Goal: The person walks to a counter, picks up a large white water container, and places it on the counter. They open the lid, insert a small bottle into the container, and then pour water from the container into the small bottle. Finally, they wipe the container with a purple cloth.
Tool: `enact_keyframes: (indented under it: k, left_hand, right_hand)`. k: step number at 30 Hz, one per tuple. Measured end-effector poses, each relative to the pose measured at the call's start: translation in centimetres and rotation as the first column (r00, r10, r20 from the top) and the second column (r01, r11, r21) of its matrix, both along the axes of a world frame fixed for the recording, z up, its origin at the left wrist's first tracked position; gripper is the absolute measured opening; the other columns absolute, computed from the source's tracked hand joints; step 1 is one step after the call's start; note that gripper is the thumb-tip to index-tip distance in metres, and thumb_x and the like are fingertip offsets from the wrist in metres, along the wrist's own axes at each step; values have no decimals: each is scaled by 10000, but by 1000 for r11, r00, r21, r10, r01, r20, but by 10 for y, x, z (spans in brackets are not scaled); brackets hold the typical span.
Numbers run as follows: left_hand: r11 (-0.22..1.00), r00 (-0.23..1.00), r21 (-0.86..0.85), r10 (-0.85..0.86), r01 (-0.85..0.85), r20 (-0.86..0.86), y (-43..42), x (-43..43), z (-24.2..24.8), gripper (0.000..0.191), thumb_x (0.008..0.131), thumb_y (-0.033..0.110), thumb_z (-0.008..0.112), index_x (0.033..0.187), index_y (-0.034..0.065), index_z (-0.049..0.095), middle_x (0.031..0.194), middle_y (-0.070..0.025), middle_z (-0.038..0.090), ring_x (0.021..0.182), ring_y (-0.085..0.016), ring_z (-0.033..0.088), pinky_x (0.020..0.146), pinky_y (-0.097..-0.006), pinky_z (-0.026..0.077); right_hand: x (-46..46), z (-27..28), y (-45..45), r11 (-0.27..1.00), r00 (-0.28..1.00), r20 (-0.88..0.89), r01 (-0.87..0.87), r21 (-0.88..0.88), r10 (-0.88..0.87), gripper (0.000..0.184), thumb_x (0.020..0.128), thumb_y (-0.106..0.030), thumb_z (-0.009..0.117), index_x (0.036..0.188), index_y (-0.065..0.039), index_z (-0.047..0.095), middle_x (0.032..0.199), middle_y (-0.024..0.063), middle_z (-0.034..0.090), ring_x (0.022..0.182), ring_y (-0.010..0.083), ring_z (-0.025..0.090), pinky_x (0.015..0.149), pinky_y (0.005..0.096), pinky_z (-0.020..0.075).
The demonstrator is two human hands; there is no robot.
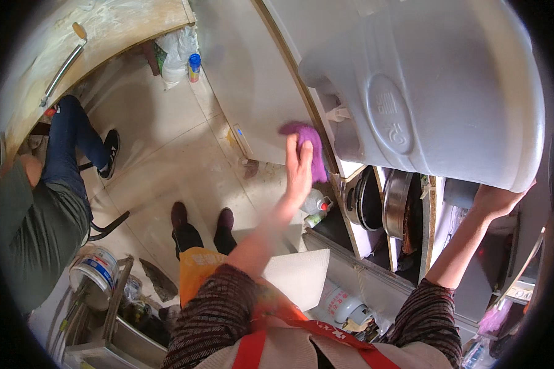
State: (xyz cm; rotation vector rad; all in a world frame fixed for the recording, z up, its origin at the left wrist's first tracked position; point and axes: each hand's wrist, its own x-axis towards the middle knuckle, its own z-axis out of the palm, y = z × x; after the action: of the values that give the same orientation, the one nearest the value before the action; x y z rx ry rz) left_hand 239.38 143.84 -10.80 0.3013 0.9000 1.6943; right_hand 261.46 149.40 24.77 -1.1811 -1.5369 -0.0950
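My left hand grips a purple cloth beside the edge of a white panel, left of the jug. My right hand is at the lower right end of a large grey plastic jug, under its rim; the fingers are partly hidden behind it. The jug lies tilted on or against the top of a cabinet. Below it, round metal pans stand on edge between upright boards.
A seated person is at the left, near a floury worktop. A plastic bottle lies by the cabinet, a gas cylinder stands lower down, and a bucket stands at lower left. A blue-capped can is on the floor.
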Motion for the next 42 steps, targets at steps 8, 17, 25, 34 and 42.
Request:
enact_keyframes:
  k: [8,17,25,34,42]
  left_hand:
    - [914,937,402,191,-60,-293,-4,-3,76,240,1007,180,640,1127,11,521,1032,-132,470,960,-281,520,888,-351,441]
    - [979,871,204,114,-17,-478,32,-1,19,129,1019,142,571,1020,24,520,960,-159,507,892,-360,578,805,-442,492]
    - [935,954,325,219,-145,-204,47,-55,76,274,1103,275,509,1168,17,571,1094,-74,587,979,-154,535,902,-340,473]
    - [927,850,369,245,-65,-467,56,-72,77,105,991,110,567,984,5,564,902,-148,524,812,-321,559,740,-404,470]
    - [941,773,325,133,99,-620,-28,11,86,133,965,113,605,1039,3,608,976,-161,589,884,-325,565,804,-443,455]
  right_hand:
    - [-29,-4,2,1000,995,-93,21,1,-21,349,1083,-352,342,1235,-65,469,1152,127,595,1078,261,644,958,430,554]
    - [-33,-7,4,999,998,-60,21,40,-18,422,1106,-427,300,1231,-74,494,1144,130,605,1079,244,640,984,434,561]
    - [-11,-9,6,1000,996,-83,9,-8,-10,500,1109,-456,304,1318,-56,518,1263,118,594,1192,258,587,1057,443,466]
    - [-70,-9,2,992,973,-205,-118,-40,108,710,1047,-606,338,1473,-48,441,1446,157,520,1349,285,506,1127,449,411]
    - [-71,-8,3,973,974,-122,-203,-113,190,869,1001,-723,361,1540,-45,429,1559,193,448,1429,329,466,1190,487,389]
